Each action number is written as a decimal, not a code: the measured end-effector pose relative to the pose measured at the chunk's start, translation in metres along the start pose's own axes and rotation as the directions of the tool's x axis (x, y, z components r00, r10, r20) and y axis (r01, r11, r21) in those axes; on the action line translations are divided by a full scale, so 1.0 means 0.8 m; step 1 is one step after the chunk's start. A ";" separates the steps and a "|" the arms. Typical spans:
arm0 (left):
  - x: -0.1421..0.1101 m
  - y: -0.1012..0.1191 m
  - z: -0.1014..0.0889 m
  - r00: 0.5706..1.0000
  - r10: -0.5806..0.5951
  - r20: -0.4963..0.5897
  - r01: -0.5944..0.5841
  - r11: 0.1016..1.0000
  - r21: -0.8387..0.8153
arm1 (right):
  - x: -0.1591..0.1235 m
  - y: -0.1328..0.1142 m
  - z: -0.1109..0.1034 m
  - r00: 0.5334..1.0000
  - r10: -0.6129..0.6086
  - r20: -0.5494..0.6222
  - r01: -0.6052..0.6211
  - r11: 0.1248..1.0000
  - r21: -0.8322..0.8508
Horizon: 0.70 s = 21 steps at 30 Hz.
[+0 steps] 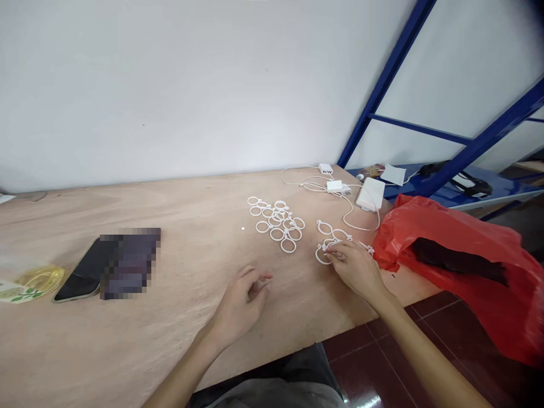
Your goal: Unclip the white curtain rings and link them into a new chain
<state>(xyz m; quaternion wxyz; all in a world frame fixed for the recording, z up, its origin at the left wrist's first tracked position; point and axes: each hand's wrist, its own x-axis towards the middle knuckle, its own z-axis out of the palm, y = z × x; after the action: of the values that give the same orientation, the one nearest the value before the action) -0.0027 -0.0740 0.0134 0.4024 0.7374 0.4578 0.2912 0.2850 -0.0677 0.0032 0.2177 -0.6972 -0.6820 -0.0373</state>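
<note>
- Spread on wooden surface (191, 226): main cluster of white plastic rings (277, 216), each with a small tab or loop, overlapping, near the middle.
- Second, smaller ring cluster (325, 228) to the right, apart from the main one, partly covered by right hand (332, 253).
- Right hand: thumb and index fingertips at a ring on the near-left side of the smaller cluster; pinched or merely touching, cannot tell.
- Left hand (260, 283): grip released, fingers loosely curled, thumb apart from index; nearer the front edge than the main cluster, just short of it.
- In the way on the right: red plastic bag (480, 243), crumpled over the surface corner, close beside the smaller cluster, overhanging the edge; dark item (459, 262) showing in its opening.
- Behind the smaller cluster: loose white cable (364, 228) curving close by, multi-port USB charger (326, 169), small white adapter (334, 186), white rectangular case (370, 194).
- Left end, well clear of the rings: smartphone (79, 277), pixelated dark item (131, 263) against it, yellow coil (42, 279) beside a leaf-printed card (19, 292).
- Left of main cluster: tiny white disc (243, 228).
- Far right: blue metal frame (397, 126), blue shelf (501, 198) carrying black headset-like item (471, 185) and white paper (393, 174).
</note>
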 end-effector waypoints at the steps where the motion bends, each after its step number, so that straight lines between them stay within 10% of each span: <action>1: 0.001 0.000 -0.001 1.000 0.005 0.005 -0.005 1.000 0.009 | 0.002 -0.003 0.002 1.000 -0.005 -0.009 0.005 1.000 0.009; 15: 0.024 -0.019 -0.010 0.993 0.017 -0.119 -0.020 0.999 -0.027 | 0.027 -0.125 0.047 0.990 -0.098 0.106 0.077 0.980 0.186; 18: 0.026 -0.020 -0.012 0.980 -0.015 -0.199 0.000 0.997 -0.074 | 0.016 -0.131 0.036 0.978 -0.059 0.201 -0.082 0.775 0.627; 21: 0.028 -0.019 -0.012 0.980 -0.063 -0.190 0.023 0.979 -0.204 | 0.001 -0.142 0.027 0.905 -0.063 0.422 -0.373 0.361 0.855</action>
<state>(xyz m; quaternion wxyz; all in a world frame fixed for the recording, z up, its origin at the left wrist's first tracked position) -0.0077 -0.0466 0.0069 0.4343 0.6507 0.4791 0.3981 0.1698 -0.0626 0.0129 0.4329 -0.5108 -0.5423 0.5076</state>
